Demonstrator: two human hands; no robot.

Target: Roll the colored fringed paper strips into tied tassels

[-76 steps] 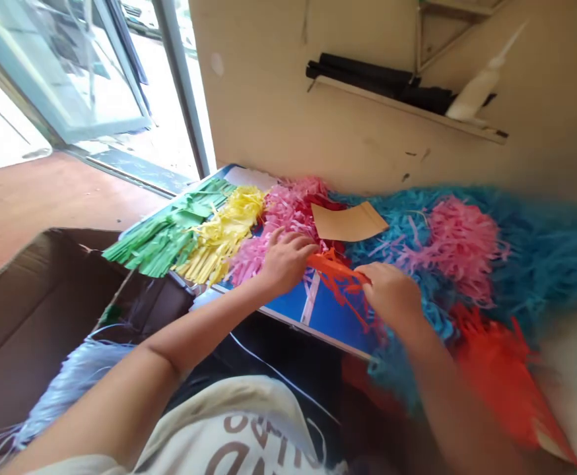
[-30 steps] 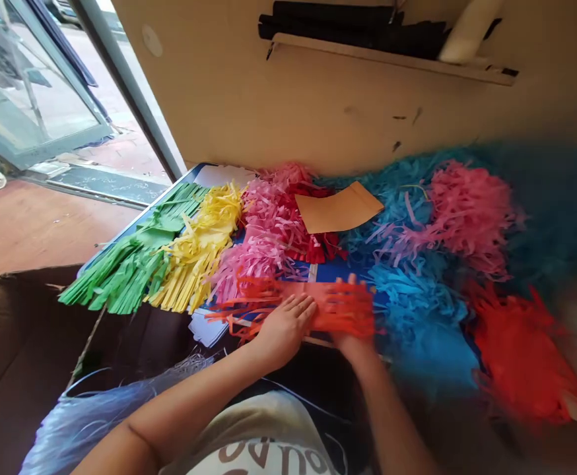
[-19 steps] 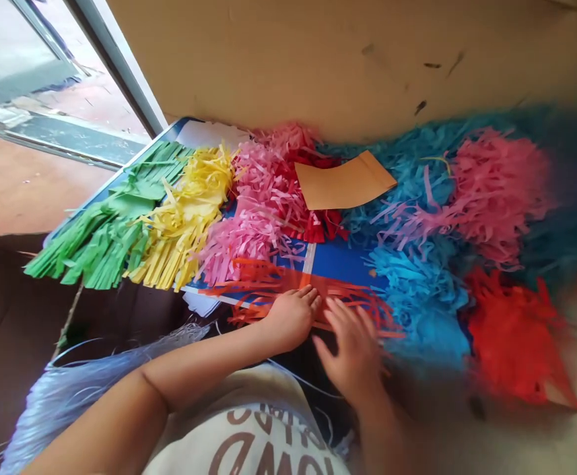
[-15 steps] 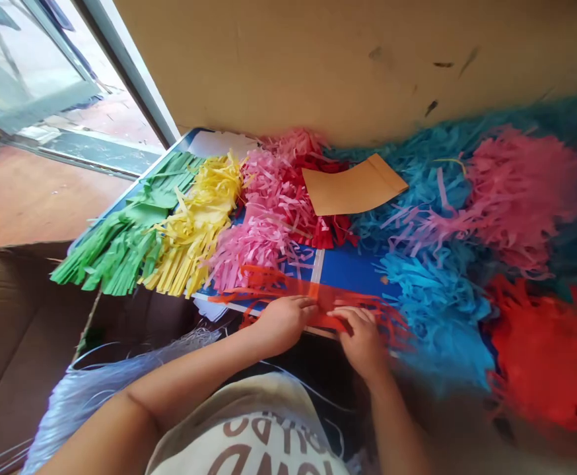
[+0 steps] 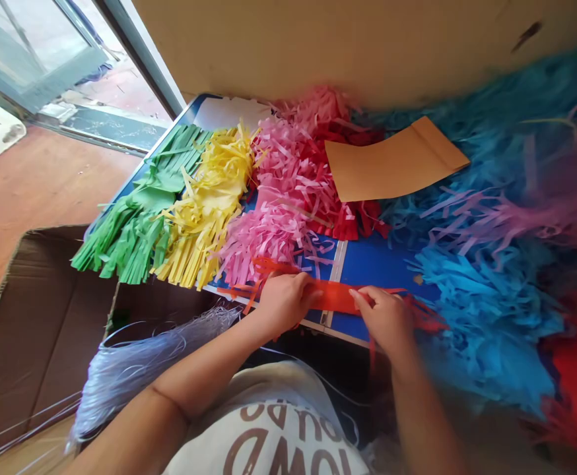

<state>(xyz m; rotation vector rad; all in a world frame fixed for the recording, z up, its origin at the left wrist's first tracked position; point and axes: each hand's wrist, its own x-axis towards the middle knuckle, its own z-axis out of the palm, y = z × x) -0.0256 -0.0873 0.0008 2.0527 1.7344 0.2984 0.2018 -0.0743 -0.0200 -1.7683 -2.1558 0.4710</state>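
Observation:
A red fringed tissue paper strip [image 5: 337,297] is stretched flat between my two hands at the near edge of the blue table [image 5: 368,260]. My left hand [image 5: 286,300] is closed on its left part, with loose fringe showing beyond the fingers. At the other side, my right hand [image 5: 385,316] pinches it between thumb and fingers; more red fringe sticks out past that hand. Pink fringed tissue paper [image 5: 269,237] lies just behind my left hand. Blue fringed tissue paper [image 5: 486,316] is heaped right of my right hand.
Green [image 5: 140,211] and yellow fringed paper [image 5: 209,204] lie at the table's left. An orange-brown sheet [image 5: 392,165] rests over the red and blue piles. Clear plastic strands [image 5: 135,369] and a cardboard box [image 5: 45,316] are at lower left. A wall [image 5: 318,46] stands behind.
The red strip is now smoother and narrower between my hands, which have moved slightly apart. The view has shifted, so the piles on the right sit farther right.

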